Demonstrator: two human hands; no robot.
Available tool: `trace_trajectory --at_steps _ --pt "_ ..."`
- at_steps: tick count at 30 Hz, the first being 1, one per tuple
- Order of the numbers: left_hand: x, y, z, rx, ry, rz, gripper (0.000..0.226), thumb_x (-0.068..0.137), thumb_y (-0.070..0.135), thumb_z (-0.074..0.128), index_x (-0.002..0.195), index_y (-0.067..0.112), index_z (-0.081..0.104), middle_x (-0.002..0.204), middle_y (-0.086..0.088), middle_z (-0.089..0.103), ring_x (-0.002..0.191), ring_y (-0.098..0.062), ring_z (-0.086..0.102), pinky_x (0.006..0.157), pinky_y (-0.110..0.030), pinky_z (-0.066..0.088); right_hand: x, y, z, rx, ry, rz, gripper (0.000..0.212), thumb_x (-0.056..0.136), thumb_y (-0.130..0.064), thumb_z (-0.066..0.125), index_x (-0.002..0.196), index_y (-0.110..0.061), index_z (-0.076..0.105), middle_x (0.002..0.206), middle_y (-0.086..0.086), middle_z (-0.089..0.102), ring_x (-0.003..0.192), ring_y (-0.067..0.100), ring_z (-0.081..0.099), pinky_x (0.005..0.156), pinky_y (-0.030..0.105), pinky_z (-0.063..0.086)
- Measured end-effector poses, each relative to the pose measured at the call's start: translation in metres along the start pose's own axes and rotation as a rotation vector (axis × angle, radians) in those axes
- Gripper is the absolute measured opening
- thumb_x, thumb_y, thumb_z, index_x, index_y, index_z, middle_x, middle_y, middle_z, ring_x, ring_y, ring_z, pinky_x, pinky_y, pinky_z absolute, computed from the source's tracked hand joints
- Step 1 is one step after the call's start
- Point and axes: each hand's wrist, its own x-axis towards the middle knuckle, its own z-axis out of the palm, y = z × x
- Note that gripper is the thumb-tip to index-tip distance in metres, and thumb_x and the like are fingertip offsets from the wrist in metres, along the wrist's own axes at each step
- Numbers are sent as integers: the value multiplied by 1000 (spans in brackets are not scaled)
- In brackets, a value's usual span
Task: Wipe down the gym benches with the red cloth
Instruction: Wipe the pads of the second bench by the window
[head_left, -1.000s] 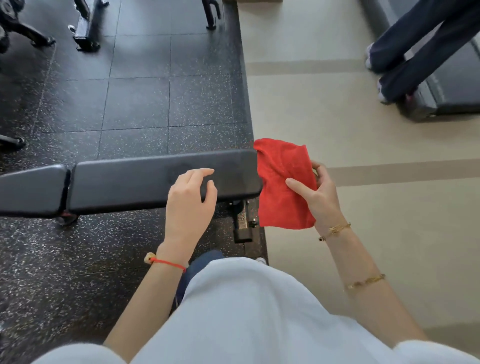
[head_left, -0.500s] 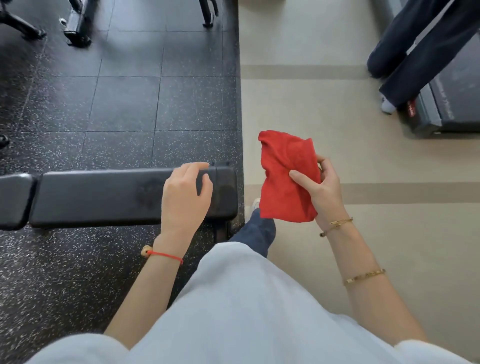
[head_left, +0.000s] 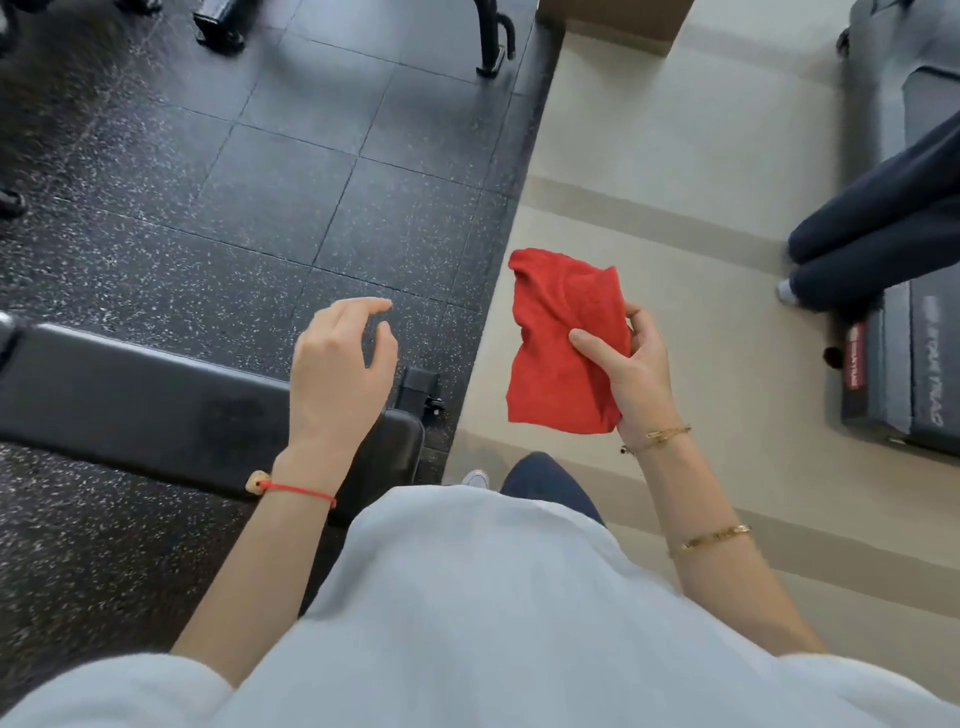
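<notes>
A black padded gym bench runs from the left edge to the middle, over dark speckled rubber flooring. My left hand hovers just above the bench's right end, fingers spread and curled, holding nothing. My right hand is to the right over the beige floor, off the bench, gripping the crumpled red cloth, which hangs from between thumb and fingers.
The bench's black metal foot sticks out past the pad end. Equipment legs stand at the back. A grey treadmill lies at right with another person's dark-trousered legs on it. My own shoe shows below.
My left hand has lifted off the bench's end, where it was resting. The view has shifted, so the bench sits lower and more to the left. The cloth stays in my right hand.
</notes>
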Motion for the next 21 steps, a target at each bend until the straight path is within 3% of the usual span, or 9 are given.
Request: trace_trajectory --at_steps 12,21 --pt "166 96 77 2 133 -151 28 96 17 51 121 13 63 121 -2 66 115 -20 58 104 -39 44 222 -89 -31 -17 -212 -53 42 80 1 71 113 -16 53 103 3 67 84 9 65 72 20 54" --pt "278 132 118 9 208 -226 27 95 17 52 120 16 64 119 -1 67 111 -20 58 101 -37 44 362 -145 -30 -73 -290 -67 38 80 -2 73 109 -17 54 98 0 68 85 12 65 76 25 56"
